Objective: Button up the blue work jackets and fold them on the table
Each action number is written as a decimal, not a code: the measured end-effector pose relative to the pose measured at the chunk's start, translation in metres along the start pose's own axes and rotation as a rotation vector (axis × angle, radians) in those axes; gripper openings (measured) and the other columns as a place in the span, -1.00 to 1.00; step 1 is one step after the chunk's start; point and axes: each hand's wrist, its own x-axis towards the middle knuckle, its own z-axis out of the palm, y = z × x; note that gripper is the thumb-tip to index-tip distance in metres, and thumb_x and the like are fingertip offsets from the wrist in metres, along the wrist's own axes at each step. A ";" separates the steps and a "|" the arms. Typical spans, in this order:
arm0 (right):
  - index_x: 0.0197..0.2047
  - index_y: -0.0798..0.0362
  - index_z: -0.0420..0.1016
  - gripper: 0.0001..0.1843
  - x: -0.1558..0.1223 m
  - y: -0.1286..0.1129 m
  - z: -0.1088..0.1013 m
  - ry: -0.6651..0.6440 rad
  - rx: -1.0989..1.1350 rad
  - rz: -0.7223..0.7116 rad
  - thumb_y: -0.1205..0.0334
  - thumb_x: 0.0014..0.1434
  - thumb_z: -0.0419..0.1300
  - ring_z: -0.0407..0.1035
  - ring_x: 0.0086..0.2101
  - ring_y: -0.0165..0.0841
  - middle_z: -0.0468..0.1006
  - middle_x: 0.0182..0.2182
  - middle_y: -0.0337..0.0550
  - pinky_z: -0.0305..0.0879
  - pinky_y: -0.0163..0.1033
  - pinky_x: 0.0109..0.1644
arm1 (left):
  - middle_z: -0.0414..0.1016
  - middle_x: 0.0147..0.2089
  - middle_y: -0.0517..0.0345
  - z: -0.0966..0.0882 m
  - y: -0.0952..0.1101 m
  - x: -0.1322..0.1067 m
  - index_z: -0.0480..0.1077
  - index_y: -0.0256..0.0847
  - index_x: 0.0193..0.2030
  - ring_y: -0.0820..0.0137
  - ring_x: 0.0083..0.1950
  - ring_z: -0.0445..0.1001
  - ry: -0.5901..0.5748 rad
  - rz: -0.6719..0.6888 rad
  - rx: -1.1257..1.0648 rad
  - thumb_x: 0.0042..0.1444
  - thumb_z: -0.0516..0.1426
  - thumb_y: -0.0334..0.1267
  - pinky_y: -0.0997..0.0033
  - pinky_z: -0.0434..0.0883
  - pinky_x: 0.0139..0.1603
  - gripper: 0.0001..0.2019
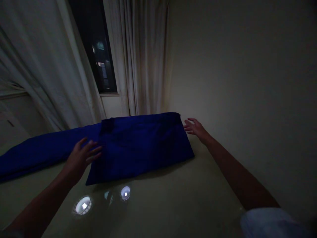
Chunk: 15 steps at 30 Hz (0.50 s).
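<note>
A dark blue folded cloth (141, 145) lies on a glossy pale surface (158, 201). Its wide, roughly rectangular part is in the middle, and a longer, narrower part runs off to the left edge of the view. My left hand (85, 153) is over the place where the two parts meet, fingers spread and slightly blurred; whether it touches the cloth I cannot tell. Close to the right end of the cloth, my right hand (194, 127) has its fingers stretched apart and holds nothing. The kind of cloth item does not show clearly.
Pale curtains (146, 59) hang behind the cloth on both sides of a dark window (99, 49). A plain wall (242, 72) rises on the right, near my right arm. Ceiling lights reflect in the glossy surface at the front. The room is dim.
</note>
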 end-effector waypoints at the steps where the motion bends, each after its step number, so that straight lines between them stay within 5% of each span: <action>1: 0.29 0.10 0.38 -0.26 -0.009 0.016 0.005 -0.037 -0.057 -0.056 -0.09 0.17 0.39 0.55 -0.16 -0.16 0.64 -0.07 0.08 0.50 -0.05 -0.05 | 0.54 0.20 -0.14 -0.004 -0.020 0.003 0.14 -0.08 0.45 0.03 0.08 0.62 -0.009 -0.047 0.079 0.16 0.22 0.09 -0.01 0.62 0.02 -0.23; 3: 0.27 0.00 0.45 -0.12 -0.035 0.052 0.016 -0.199 -0.252 -0.256 -0.03 -0.09 0.57 0.49 0.04 -0.07 0.58 0.10 0.07 0.45 0.01 0.13 | 0.55 0.15 -0.29 -0.017 -0.063 0.005 0.24 -0.23 0.37 -0.11 0.05 0.62 -0.026 -0.084 0.338 -0.03 0.29 0.10 -0.08 0.61 0.01 -0.15; 5: 0.33 -0.08 0.43 -0.06 -0.059 0.086 0.028 -0.407 -0.506 -0.475 -0.01 -0.10 0.59 0.35 0.23 0.00 0.45 0.28 0.06 0.32 0.09 0.29 | 0.61 0.02 -0.35 -0.029 -0.095 0.004 0.43 -0.29 0.12 -0.21 0.01 0.61 -0.091 -0.060 0.577 -0.10 0.26 0.19 -0.16 0.56 0.06 -0.27; 7: 0.31 -0.10 0.46 -0.26 -0.072 0.111 0.040 -0.545 -0.723 -0.589 0.10 0.08 0.49 0.34 0.24 0.00 0.45 0.28 0.05 0.27 0.13 0.32 | 0.63 -0.10 -0.33 -0.031 -0.106 -0.001 0.48 -0.20 -0.16 -0.24 -0.03 0.61 -0.150 -0.021 0.718 -0.09 0.19 0.26 -0.21 0.52 0.10 -0.44; 9: 0.10 -0.07 0.61 -0.64 -0.067 0.123 0.044 -0.584 -0.863 -0.608 0.28 0.22 0.35 0.45 0.09 -0.05 0.60 0.07 0.01 0.32 0.11 0.23 | 0.64 -0.13 -0.29 -0.019 -0.103 -0.018 0.47 -0.14 -0.26 -0.25 -0.04 0.60 -0.156 -0.012 0.758 -0.07 0.13 0.28 -0.22 0.51 0.11 -0.50; 12: -0.28 -0.04 0.65 -0.82 -0.031 0.117 0.030 -0.332 -0.954 -0.478 0.44 0.19 0.29 0.48 -0.06 -0.07 0.65 -0.20 -0.02 0.32 0.07 0.15 | 0.65 -0.01 -0.19 0.022 -0.091 -0.081 0.56 -0.10 -0.10 -0.18 0.07 0.59 -0.295 -0.050 0.629 -0.02 0.09 0.31 -0.16 0.49 0.18 -0.42; 13: -0.30 -0.03 0.65 -0.80 -0.017 0.110 0.021 -0.197 -0.965 -0.414 0.47 0.19 0.27 0.47 -0.03 -0.03 0.64 -0.17 0.02 0.29 0.11 0.17 | 0.65 0.06 -0.11 0.038 -0.090 -0.109 0.58 -0.02 -0.01 -0.12 0.12 0.58 -0.466 -0.041 0.551 0.03 0.08 0.34 -0.11 0.48 0.20 -0.40; 15: -0.14 0.00 0.67 -0.71 0.007 0.093 0.004 0.046 -0.980 -0.306 0.50 0.23 0.18 0.40 0.08 0.10 0.59 0.03 0.17 0.22 0.23 0.20 | 0.65 0.09 0.04 0.065 -0.091 -0.162 0.56 0.26 0.12 0.00 0.12 0.59 -0.987 -0.033 0.420 0.05 0.15 0.34 -0.05 0.50 0.15 -0.46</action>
